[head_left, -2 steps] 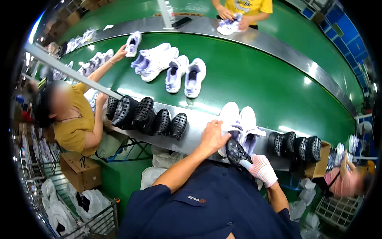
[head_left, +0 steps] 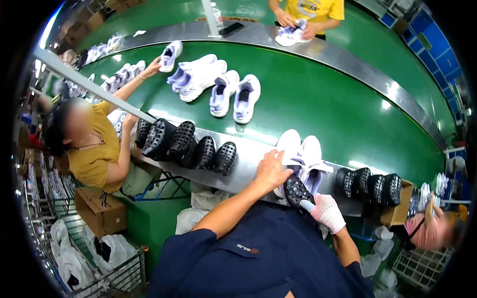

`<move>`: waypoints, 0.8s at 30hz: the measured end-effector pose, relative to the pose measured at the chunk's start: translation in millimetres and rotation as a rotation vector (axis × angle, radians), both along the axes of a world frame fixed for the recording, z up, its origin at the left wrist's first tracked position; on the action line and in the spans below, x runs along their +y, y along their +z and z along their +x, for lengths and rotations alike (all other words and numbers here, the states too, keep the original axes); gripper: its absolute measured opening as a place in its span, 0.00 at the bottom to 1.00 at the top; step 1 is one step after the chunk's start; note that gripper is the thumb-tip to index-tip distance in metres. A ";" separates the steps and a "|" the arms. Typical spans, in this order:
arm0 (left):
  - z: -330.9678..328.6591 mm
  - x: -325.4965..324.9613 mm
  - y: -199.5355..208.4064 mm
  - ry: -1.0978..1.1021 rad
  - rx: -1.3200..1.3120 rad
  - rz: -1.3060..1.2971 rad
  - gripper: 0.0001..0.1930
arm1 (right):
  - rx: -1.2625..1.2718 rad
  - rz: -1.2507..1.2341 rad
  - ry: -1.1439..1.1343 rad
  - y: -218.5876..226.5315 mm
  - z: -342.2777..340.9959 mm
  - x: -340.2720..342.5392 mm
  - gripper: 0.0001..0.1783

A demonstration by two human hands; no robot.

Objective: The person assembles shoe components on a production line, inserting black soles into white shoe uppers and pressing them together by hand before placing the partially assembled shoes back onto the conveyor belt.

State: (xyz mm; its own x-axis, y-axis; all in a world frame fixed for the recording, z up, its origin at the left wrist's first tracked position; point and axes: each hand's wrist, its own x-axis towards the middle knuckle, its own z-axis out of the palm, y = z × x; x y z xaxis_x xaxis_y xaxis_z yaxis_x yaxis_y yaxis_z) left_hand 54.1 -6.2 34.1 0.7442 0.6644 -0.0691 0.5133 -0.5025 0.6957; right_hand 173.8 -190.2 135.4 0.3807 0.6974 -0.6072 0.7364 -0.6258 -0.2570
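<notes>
A pair of white and lilac sneakers point(head_left: 312, 151) stands side by side at the metal edge in front of me, toes pointing away. My left hand point(head_left: 272, 170) is bare and closed on the left sneaker near its tongue and collar. In a striped glove, my right hand point(head_left: 328, 212) grips the narrow end of a black perforated shoe tree point(head_left: 297, 192). The shoe tree's front end is at the opening of the left sneaker, close to my left thumb. How far it reaches inside cannot be made out.
Black shoe trees point(head_left: 204, 152) stand in a row at left, and more point(head_left: 367, 185) at right beside a cardboard box point(head_left: 399, 201). Sneakers point(head_left: 247, 98) sit on the green belt point(head_left: 318, 94). A person in mustard point(head_left: 94, 154) reaches over at left; a person in yellow point(head_left: 314, 10) handles a shoe opposite.
The whole view has shifted slightly. Both my hands keep the same grip, with the shoe tree at the sneaker's opening.
</notes>
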 end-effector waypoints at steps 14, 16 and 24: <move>15.6 33.4 -32.4 -0.188 -0.186 0.153 0.06 | -0.190 -0.044 0.070 -23.1 -9.2 55.1 0.28; 11.6 36.4 -33.1 -0.217 -0.158 0.121 0.06 | -0.064 -0.076 0.069 -13.8 2.5 59.1 0.28; 5.6 41.7 -19.5 -0.291 -0.067 0.043 0.08 | -0.005 -0.072 0.149 -39.2 12.9 73.1 0.32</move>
State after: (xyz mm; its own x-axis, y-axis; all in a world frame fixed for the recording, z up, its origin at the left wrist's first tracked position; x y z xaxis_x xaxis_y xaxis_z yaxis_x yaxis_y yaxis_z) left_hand 59.7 35.5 14.6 0.9056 0.4239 0.0097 0.2975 -0.6514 0.6980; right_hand 186.8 -117.1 96.2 0.2800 0.7007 -0.6562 0.8235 -0.5267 -0.2111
